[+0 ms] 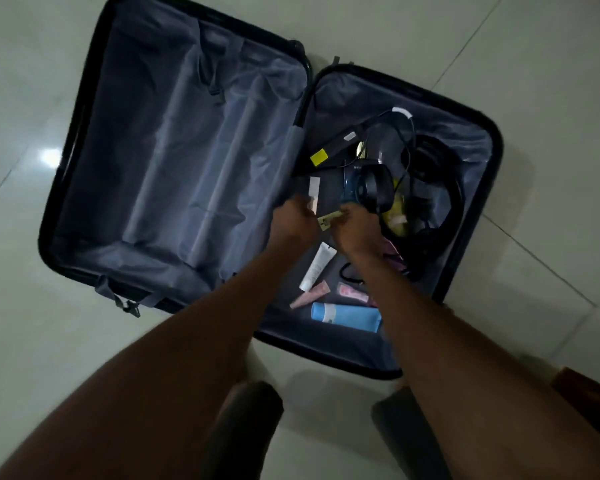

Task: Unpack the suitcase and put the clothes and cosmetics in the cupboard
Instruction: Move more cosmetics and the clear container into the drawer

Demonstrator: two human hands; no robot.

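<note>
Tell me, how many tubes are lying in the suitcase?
3: a white tube below the hands, a pink tube beside its lower end, a blue tube nearest the edge. Others may be hidden under the arms.

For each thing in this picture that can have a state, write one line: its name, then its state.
suitcase: open flat on the floor
left half: empty, lining bare
right half: holds cables and cosmetics
blue bottle: lying on its side
white tube: lying flat, cap on
left hand: reaching in, grip unclear
right hand: reaching in, grip unclear
</note>
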